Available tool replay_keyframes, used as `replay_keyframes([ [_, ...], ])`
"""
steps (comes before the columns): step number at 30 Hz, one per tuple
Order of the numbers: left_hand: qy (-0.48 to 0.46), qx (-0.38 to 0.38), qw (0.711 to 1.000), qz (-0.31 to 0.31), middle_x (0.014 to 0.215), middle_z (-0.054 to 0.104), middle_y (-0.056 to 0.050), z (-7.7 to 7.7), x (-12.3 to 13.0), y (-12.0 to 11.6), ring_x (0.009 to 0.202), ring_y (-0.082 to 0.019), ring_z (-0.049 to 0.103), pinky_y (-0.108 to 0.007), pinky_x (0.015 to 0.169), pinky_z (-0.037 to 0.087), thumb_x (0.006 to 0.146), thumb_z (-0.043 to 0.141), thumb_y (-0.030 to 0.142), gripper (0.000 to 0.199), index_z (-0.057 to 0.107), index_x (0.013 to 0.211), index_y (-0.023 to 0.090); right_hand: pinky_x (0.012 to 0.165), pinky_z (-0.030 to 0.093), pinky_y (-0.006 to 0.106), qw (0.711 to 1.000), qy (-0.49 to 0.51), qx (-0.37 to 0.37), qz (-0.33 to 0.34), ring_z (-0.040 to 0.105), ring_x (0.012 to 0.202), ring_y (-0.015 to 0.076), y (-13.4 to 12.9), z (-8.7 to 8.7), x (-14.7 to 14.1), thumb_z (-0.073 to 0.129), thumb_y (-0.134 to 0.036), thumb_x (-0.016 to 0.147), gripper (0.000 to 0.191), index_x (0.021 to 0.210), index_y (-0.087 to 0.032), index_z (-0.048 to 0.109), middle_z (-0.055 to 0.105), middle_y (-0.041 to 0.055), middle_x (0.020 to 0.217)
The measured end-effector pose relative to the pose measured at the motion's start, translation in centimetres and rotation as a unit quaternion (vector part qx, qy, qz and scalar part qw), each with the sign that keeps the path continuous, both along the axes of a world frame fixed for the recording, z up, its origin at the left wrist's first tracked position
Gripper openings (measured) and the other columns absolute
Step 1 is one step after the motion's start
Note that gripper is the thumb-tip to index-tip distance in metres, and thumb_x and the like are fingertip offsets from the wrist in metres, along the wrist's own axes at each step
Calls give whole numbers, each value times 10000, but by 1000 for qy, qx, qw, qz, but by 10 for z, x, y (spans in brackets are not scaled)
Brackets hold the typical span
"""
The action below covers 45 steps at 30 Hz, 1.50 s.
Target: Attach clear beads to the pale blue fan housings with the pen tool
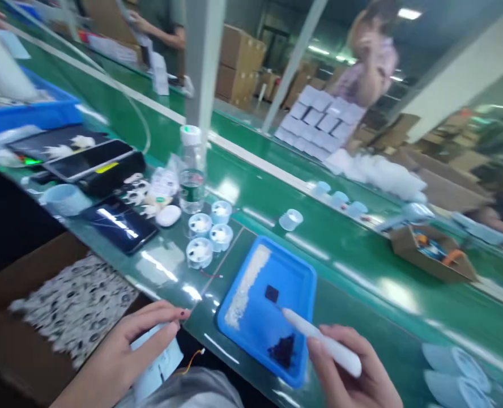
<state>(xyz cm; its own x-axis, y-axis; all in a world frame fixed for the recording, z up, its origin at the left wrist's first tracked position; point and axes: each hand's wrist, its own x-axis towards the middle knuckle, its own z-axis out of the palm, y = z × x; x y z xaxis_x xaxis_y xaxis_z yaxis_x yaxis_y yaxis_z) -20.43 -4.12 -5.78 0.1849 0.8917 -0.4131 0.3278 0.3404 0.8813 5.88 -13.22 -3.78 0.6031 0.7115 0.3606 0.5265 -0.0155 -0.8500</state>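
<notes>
White pen (323,343) over blue tray (310,283), crowded table

Surroundings: the tray lay tilted across the view on a green table (379,323). Inside it, a pale strip of small bits (249,283) ran along the left side, a dark square (271,293) sat near the middle, and a dark heap (283,351) filled the near right corner. Four small cups (199,253) stood bunched just left of the tray, a water bottle (192,187) upright behind them, hemming in that side. Farther left, a dark flat screen (122,224) lay near a white oval piece (168,216). A lone cup (291,220) stood beyond the tray; larger pale blue cups (455,377) lay at lower right. A carton (77,306) full of white parts was at lower left. Across the table, a blurred person (368,68) was behind stacked white boxes (319,124).

Fingers: the right hand (353,368) pinched the pen between thumb and fingers, its tip over the tray just beside the dark square; contact could not be told. The left hand (136,345) had long, loosely bent fingers, thumb apart, over a pale blue piece (169,357) at the table edge. Could not tell whether they gripped it. A thin wire (191,362) showed beside that piece.
</notes>
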Motion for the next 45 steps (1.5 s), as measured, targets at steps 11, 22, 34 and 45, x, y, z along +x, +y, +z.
replay_keyframes([
  [11, -167, 32, 974, -150, 844, 619, -34, 14, 59, 25, 752, -172, 596, -234, 675, 484, 788, 660, 437, 199, 734, 771, 254, 594, 566, 253, 986, 146, 58, 59, 660, 648, 128, 43, -48, 19, 529, -349, 936, 154, 984, -209, 573, 645, 28, 875],
  [22, -221, 30, 966, -129, 842, 596, -14, 10, 52, 27, 775, -152, 592, -229, 712, 482, 843, 624, 350, 117, 716, 826, 281, 728, 552, 349, 988, 114, 2, 103, 650, 838, 185, 55, -72, 19, 526, -335, 940, 178, 1073, -219, 551, 620, 65, 992],
  [34, -209, 101, 945, -229, 900, 575, -39, 2, 37, 40, 788, -168, 596, -270, 676, 497, 911, 505, 235, 198, 690, 943, 299, 663, 534, 297, 995, 39, -29, 89, 642, 756, 160, 53, -56, 17, 523, -305, 936, 119, 998, -215, 570, 630, 42, 919],
  [45, -174, 118, 949, -236, 920, 587, -18, 11, 34, 35, 739, -129, 588, -208, 624, 490, 908, 509, 221, 210, 693, 943, 318, 570, 497, 233, 990, 135, 38, -30, 583, 593, 96, 51, -48, 25, 543, -369, 927, 172, 962, -201, 553, 597, 5, 844],
])
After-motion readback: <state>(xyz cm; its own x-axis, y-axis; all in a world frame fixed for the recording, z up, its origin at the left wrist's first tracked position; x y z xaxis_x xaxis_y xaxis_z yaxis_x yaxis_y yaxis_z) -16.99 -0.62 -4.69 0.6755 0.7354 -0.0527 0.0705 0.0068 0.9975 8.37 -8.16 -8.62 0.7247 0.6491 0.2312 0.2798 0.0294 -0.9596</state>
